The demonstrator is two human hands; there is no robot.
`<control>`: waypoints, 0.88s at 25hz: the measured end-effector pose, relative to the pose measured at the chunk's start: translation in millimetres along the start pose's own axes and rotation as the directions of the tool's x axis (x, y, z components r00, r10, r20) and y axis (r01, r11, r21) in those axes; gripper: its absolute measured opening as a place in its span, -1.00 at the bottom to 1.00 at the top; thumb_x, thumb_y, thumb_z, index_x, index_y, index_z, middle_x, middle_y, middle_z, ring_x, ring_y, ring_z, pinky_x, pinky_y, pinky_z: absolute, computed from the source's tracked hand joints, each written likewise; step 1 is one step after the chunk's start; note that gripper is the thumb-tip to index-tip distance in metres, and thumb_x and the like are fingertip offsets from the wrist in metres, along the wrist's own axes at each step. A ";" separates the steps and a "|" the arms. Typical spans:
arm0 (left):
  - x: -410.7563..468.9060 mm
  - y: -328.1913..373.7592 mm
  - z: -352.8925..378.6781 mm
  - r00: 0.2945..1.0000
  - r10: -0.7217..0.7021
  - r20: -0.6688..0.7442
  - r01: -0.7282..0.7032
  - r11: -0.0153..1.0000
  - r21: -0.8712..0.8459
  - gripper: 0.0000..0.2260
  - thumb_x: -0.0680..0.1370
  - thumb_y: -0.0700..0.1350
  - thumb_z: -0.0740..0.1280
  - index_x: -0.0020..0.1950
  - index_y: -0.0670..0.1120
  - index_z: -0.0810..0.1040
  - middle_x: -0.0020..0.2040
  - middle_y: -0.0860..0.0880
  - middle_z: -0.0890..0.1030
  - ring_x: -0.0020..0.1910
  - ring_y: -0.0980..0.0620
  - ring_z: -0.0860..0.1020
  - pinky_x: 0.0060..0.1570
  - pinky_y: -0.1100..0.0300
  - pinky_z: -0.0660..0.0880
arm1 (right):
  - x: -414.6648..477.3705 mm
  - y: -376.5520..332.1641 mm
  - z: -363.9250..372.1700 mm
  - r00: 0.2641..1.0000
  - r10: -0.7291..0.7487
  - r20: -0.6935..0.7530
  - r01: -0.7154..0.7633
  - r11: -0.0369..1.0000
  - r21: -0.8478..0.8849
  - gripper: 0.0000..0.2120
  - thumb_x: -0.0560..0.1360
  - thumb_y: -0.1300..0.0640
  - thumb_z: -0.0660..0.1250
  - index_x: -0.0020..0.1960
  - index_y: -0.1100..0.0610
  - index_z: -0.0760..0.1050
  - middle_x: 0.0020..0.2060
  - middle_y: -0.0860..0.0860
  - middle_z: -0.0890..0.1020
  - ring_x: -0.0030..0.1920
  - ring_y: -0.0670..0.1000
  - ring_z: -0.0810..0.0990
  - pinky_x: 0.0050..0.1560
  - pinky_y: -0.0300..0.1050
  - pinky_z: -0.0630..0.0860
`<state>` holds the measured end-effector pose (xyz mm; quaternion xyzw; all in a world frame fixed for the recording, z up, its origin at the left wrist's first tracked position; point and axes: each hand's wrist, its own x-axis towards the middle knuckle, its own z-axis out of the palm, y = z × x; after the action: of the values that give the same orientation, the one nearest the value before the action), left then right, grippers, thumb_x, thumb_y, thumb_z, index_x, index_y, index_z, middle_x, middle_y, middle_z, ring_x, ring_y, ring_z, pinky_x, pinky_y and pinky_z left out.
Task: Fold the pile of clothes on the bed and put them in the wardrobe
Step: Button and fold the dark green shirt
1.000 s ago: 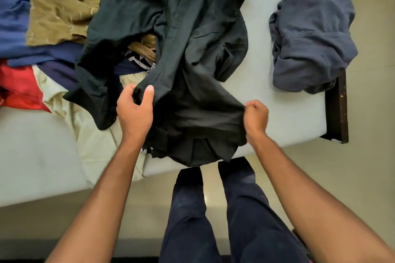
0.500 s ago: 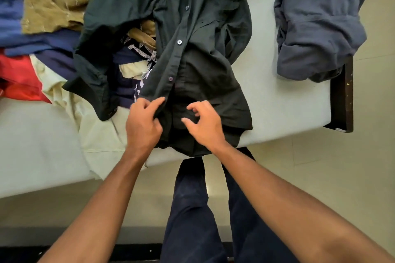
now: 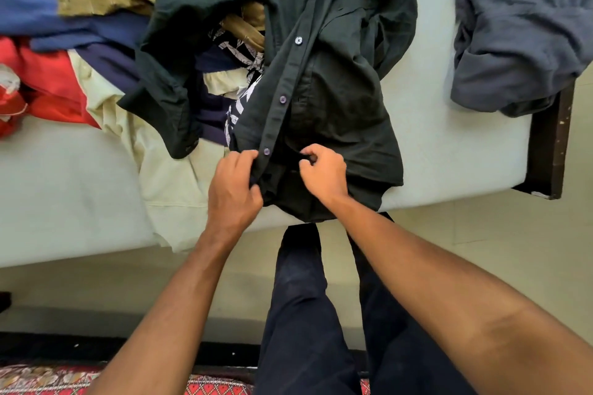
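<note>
Dark green shirt (image 3: 321, 74); red patterned rug (image 3: 218, 385).

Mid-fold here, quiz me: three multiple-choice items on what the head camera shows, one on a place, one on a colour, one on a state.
1. Where does the grey garment lie?
A. on the floor
B. on the bed's right end, apart from the pile
C. in a wardrobe

2. What colour is the garment at the pile's far left edge?
A. purple
B. red
C. bright green

3. What are the left hand and right hand doing?
A. both pinch the dark shirt near its hem
B. both hang free
C. both lie flat on the mattress

Answers: 1 B, it sits alone by the bed's corner; 2 B, the red garment lies beside the cream garment; 3 A, both hands' fingers curl on the shirt's front edges.
</note>
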<state>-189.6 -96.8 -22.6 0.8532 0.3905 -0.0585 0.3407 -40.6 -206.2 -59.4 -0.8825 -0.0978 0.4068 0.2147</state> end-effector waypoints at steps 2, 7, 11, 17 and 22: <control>-7.9 9.0 7.9 0.995 0.095 -0.009 -0.093 0.992 0.089 -0.34 0.31 -0.38 0.33 0.42 -0.14 0.43 0.00 -0.14 0.49 -0.09 -0.19 0.45 -0.12 -0.10 0.49 | -7.2 13.0 -21.4 0.998 -0.044 -0.033 0.048 0.992 0.113 -0.79 0.47 0.25 0.37 0.02 0.01 0.68 -0.30 -0.17 0.63 -0.23 -0.18 0.59 -0.05 -0.18 0.49; -4.8 20.0 33.9 0.998 0.002 0.062 -0.010 0.992 0.127 -0.36 0.46 -0.03 0.46 0.52 -0.09 0.37 0.12 -0.12 0.53 0.00 -0.18 0.50 -0.07 -0.13 0.51 | -28.5 30.9 -61.1 0.995 0.079 -0.064 -0.042 0.894 0.447 -0.62 0.49 0.41 0.29 -0.05 -0.04 0.70 -0.17 -0.10 0.73 -0.08 -0.09 0.69 -0.03 -0.20 0.56; 20.6 18.9 31.6 0.988 -0.140 0.062 0.142 0.989 -0.033 -0.48 0.49 0.09 0.45 0.39 -0.06 0.47 0.07 -0.06 0.55 0.03 -0.11 0.53 0.00 -0.04 0.51 | -34.0 24.2 -47.6 0.999 0.033 -0.007 -0.026 0.888 0.458 -0.62 0.49 0.41 0.26 0.06 0.04 0.70 -0.07 -0.07 0.75 0.03 -0.06 0.70 0.09 -0.09 0.61; 50.5 21.6 34.5 0.954 -0.298 0.019 0.296 0.935 -0.195 -0.71 0.51 0.19 0.39 0.11 0.04 0.59 -0.20 0.07 0.56 -0.16 0.05 0.53 -0.15 0.08 0.47 | -15.4 12.8 -9.6 0.998 0.039 0.058 -0.059 0.912 0.406 -0.60 0.51 0.38 0.30 0.19 0.00 0.66 -0.03 -0.08 0.72 0.01 -0.11 0.68 0.18 0.01 0.63; 58.3 30.9 44.6 0.957 -0.291 -0.003 0.287 0.944 -0.159 -0.88 0.58 -0.03 0.33 -0.05 -0.06 0.57 -0.15 0.04 0.56 -0.17 -0.03 0.53 -0.15 0.08 0.46 | -8.7 2.5 1.0 0.999 0.022 0.050 -0.042 0.890 0.454 -0.77 0.53 0.19 0.49 0.18 0.08 0.68 -0.24 -0.14 0.68 -0.21 -0.21 0.63 -0.04 -0.27 0.56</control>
<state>-120.2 -102.6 -61.4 0.7578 0.5194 -0.0657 0.3894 -47.0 -211.1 -55.3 -0.8004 0.0098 0.4408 0.4062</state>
